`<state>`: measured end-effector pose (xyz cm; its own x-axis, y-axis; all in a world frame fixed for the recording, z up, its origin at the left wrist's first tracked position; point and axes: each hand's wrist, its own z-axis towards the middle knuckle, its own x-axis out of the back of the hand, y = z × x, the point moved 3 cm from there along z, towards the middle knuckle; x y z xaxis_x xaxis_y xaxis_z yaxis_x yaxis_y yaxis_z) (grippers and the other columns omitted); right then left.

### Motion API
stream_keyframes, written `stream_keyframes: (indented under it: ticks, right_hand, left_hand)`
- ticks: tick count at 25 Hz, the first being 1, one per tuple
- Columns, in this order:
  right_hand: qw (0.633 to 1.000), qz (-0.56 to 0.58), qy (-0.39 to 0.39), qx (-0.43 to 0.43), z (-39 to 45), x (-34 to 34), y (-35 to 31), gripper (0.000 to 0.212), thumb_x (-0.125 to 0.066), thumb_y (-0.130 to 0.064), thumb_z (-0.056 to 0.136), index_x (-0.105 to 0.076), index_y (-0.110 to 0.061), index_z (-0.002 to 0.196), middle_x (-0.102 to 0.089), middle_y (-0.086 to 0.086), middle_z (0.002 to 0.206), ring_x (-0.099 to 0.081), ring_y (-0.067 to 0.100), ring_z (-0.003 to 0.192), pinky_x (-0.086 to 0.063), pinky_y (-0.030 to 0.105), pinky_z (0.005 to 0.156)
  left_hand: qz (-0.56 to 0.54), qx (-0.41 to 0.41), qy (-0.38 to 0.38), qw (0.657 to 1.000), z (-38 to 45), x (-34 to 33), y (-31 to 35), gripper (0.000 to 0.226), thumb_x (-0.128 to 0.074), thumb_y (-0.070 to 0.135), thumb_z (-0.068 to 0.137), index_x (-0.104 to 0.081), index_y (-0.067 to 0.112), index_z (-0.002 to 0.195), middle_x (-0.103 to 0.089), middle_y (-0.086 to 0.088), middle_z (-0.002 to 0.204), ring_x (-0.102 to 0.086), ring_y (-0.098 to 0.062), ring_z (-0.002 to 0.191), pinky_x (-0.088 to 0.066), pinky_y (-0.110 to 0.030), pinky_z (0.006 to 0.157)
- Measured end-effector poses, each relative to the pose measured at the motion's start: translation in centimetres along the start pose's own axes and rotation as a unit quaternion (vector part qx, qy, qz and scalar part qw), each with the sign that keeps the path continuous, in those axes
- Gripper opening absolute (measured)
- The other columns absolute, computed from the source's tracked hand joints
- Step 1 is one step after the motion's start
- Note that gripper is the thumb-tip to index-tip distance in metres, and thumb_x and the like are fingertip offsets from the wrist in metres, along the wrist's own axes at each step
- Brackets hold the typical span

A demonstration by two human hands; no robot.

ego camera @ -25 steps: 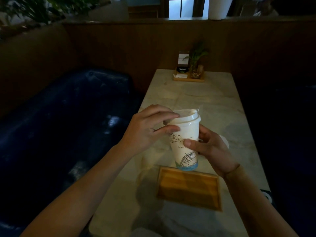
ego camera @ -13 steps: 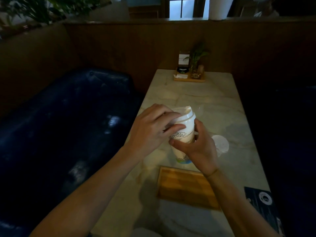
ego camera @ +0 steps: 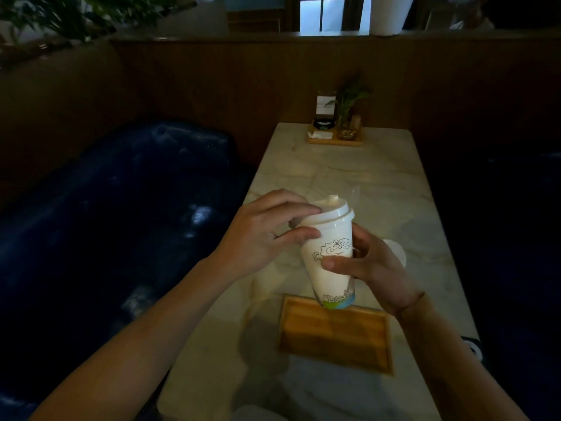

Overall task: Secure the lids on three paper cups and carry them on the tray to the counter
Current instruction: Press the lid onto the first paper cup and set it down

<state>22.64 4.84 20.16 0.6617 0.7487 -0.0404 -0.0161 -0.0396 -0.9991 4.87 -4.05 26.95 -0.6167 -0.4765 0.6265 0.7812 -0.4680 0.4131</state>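
Paper cup [ego camera: 329,262]: held tilted in the air, above the far edge of the wooden tray [ego camera: 335,337].
Lid [ego camera: 326,212]: appears seated; the rim should be pressed down all round.
Left hand [ego camera: 261,235]: grip pinched on the lid edge.
Right hand [ego camera: 375,268]: grip wrapped round the cup body; a steady, unsqueezed hold is advised.
Counter [ego camera: 349,177]: a second lid [ego camera: 396,253] is seen lying beside the right hand.

A white paper cup [ego camera: 329,262] with line-drawn clouds and a green-blue base is held tilted above the surface, white lid [ego camera: 326,212] on top. The bare wooden tray [ego camera: 335,335] lies at 6 o'clock below it.
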Motion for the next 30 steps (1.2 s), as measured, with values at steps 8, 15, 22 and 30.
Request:
stream_keyframes:
  ticks: [8, 15, 22, 30]
  right_hand:
    - [0.999, -0.03, 0.016, 0.035, 0.7, -0.8, 0.0, 0.069, -0.086, -0.03, 0.062, -0.058, -0.03, 0.125, -0.074, 0.001, 0.113, -0.072, 0.02, 0.101, -0.061, 0.035, 0.079]
    - [0.953, -0.232, 0.189, 0.045, 0.9, -2.3, 0.3, 0.077, -0.079, -0.06, 0.049, -0.052, -0.041, 0.118, -0.06, -0.021, 0.103, -0.063, -0.002, 0.088, -0.051, 0.014, 0.066]
    - [0.991, -0.083, 0.104, 0.007, 0.5, -1.1, 0.5, 0.078, -0.087, -0.041, 0.052, -0.059, -0.035, 0.125, -0.073, -0.012, 0.108, -0.072, 0.012, 0.093, -0.063, 0.04, 0.078]
    - [1.0, 0.026, -0.002, -0.009, 0.5, -0.1, 0.9, 0.073, -0.085, -0.022, 0.066, -0.056, -0.026, 0.133, -0.067, 0.006, 0.128, -0.063, 0.03, 0.119, -0.049, 0.058, 0.1]
  left_hand:
    - [0.073, -0.025, 0.039, 0.996, -0.4, -0.3, -0.6, 0.032, -0.072, 0.027, 0.089, -0.073, 0.001, 0.108, -0.067, -0.012, 0.093, -0.066, -0.023, 0.082, -0.056, -0.041, 0.069]
    - [0.152, -0.034, 0.044, 0.987, -0.1, -1.4, -0.5, 0.033, -0.066, 0.036, 0.093, -0.072, 0.009, 0.11, -0.066, -0.005, 0.094, -0.063, -0.018, 0.086, -0.055, -0.033, 0.074]
    - [0.1, -0.03, 0.022, 0.994, 0.0, -0.7, -0.5, 0.034, -0.069, 0.029, 0.089, -0.071, 0.006, 0.115, -0.067, -0.009, 0.099, -0.065, -0.022, 0.089, -0.056, -0.037, 0.075]
    - [0.058, -0.039, 0.024, 0.997, -0.3, 0.0, -0.5, 0.031, -0.078, 0.021, 0.084, -0.072, 0.0, 0.108, -0.067, -0.012, 0.1, -0.061, -0.015, 0.088, -0.056, -0.039, 0.075]
